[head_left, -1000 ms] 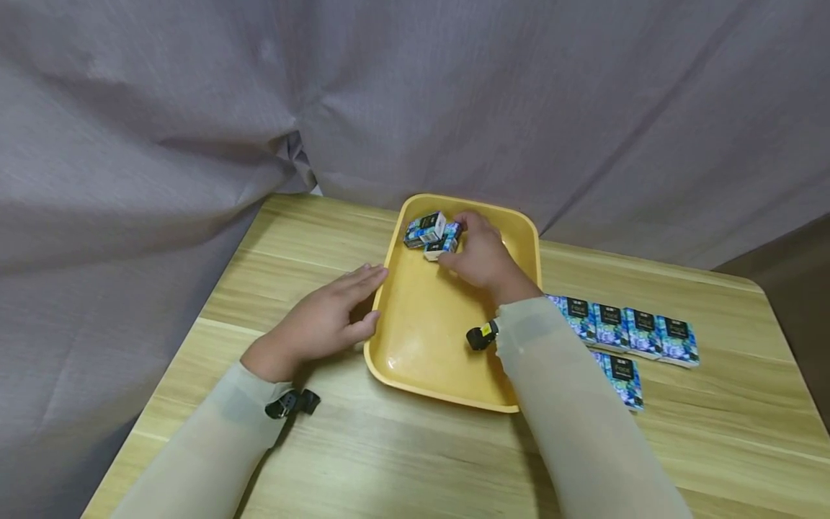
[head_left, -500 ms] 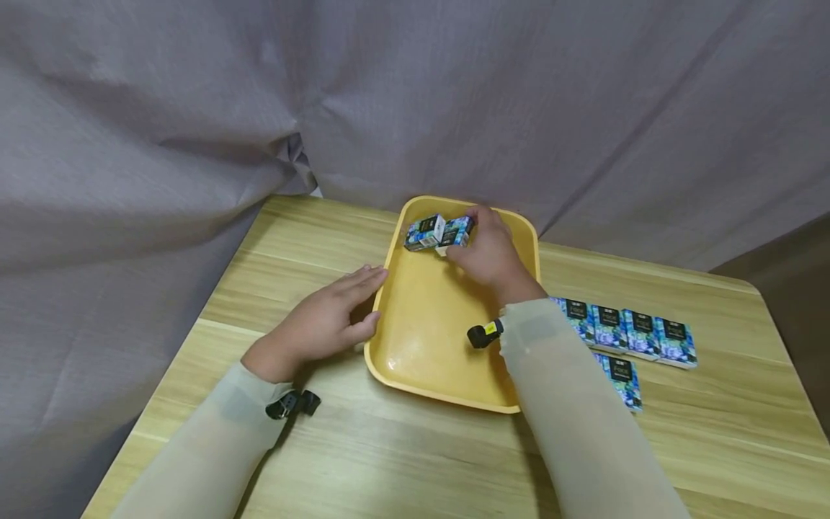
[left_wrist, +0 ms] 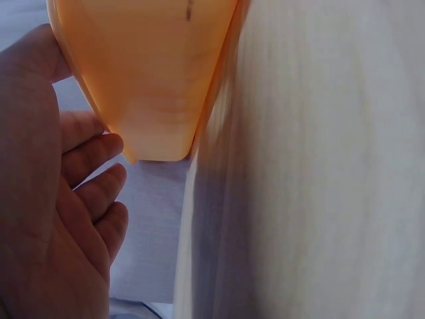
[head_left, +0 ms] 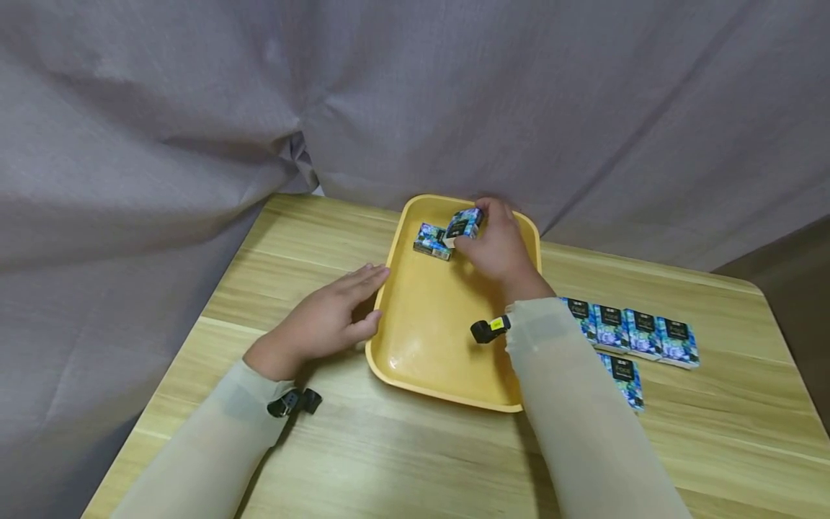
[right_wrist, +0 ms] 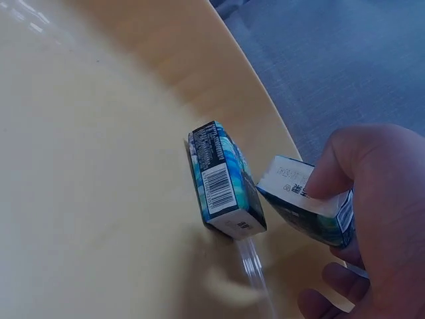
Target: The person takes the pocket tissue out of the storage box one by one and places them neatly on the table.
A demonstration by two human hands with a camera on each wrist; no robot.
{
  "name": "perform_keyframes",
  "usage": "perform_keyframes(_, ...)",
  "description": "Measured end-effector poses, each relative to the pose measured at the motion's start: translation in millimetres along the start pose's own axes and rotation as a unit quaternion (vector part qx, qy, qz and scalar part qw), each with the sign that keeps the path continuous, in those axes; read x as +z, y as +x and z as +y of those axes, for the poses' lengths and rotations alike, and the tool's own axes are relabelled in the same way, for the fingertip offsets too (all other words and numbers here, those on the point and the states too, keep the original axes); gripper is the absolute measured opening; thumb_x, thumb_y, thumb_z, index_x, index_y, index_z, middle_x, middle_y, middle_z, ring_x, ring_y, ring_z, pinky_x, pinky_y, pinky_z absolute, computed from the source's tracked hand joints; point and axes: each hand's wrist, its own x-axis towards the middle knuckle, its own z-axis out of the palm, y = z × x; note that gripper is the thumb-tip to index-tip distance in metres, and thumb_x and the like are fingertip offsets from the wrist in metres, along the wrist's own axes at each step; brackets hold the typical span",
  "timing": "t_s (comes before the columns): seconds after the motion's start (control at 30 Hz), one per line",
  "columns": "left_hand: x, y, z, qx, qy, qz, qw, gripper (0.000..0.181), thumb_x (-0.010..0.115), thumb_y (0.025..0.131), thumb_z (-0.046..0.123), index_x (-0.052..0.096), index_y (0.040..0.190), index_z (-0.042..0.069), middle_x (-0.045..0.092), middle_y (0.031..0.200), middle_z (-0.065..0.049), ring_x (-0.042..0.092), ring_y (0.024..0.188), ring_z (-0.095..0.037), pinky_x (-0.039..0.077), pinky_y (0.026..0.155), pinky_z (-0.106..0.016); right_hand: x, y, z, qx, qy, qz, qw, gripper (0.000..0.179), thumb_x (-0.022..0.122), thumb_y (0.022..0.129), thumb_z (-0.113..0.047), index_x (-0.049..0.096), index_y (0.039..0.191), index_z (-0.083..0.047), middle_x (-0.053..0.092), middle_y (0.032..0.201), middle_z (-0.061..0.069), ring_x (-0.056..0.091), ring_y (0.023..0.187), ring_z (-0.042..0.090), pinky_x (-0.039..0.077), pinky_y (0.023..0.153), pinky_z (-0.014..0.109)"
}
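My right hand [head_left: 501,245] pinches a small blue patterned tissue pack [head_left: 463,225] between thumb and fingers, inside the far part of the yellow tray [head_left: 421,324]. In the right wrist view the pinched pack [right_wrist: 309,203] is tilted, its white end under the thumb. Beside it a second tissue pack [head_left: 431,241] lies on the tray floor, its barcode side [right_wrist: 218,189] showing in the right wrist view. My left hand [head_left: 324,313] rests against the tray's left rim, fingers fairly straight. Seen from the left wrist, the fingertips [left_wrist: 99,149] touch the tray's outer edge.
Right of the tray, several matching packs [head_left: 642,333] stand in a row on the wooden table [head_left: 376,454]. Another pack [head_left: 624,378] lies nearer, partly behind the right sleeve. A grey curtain [head_left: 454,101] hangs along the table's far edge.
My right hand has lifted one pack and shifted it right and away. The other pack has turned and now lies lower on the tray floor. The left hand stays at the rim.
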Motion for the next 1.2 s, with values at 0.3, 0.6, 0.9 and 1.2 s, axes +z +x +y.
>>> perform_keyframes(0.3,1.8,-0.2,-0.5,0.0,0.001,0.001,1.0,0.073,0.06,0.112,0.046,0.038,0.177,0.021,0.04,0.182,0.0,0.035,0.171,-0.024,0.035,0.14,-0.05,-4,-1.8,-6,-0.007,0.012,0.002,0.9999,0.083,0.078,0.095,-0.027,0.039,0.165,-0.005,0.041,0.168,0.02,0.046,0.151,0.036,0.041,0.133,0.055)
perform_keyframes(0.6,1.2,1.3,-0.7,0.0,0.007,0.0,1.0,0.073,0.058,0.112,0.048,0.037,0.178,0.022,0.038,0.183,0.001,0.035,0.172,-0.023,0.035,0.14,-0.051,-15,-3.1,-15,-0.016,0.013,0.002,0.9998,0.091,0.076,0.096,-0.03,0.033,0.174,-0.01,0.039,0.173,0.018,0.048,0.153,0.038,0.043,0.132,0.056)
perform_keyframes(0.9,2.4,2.9,-2.2,0.003,0.005,-0.001,1.0,0.073,0.058,0.112,0.048,0.038,0.177,0.02,0.039,0.183,0.0,0.035,0.172,-0.024,0.034,0.14,-0.05,-23,-9.7,-19,-0.01,0.013,-0.008,0.9998,0.088,0.074,0.098,-0.031,0.035,0.176,-0.014,0.035,0.177,0.014,0.049,0.155,0.041,0.048,0.127,0.06)
perform_keyframes(1.2,2.9,3.3,-2.2,-0.001,0.001,-0.005,1.0,0.074,0.059,0.112,0.047,0.037,0.177,0.021,0.038,0.183,0.0,0.034,0.172,-0.023,0.034,0.14,-0.05,-32,-23.0,-18,-0.011,0.033,-0.018,0.9992,0.086,0.077,0.099,-0.026,0.035,0.173,-0.013,0.039,0.173,0.015,0.046,0.158,0.042,0.053,0.12,0.064)
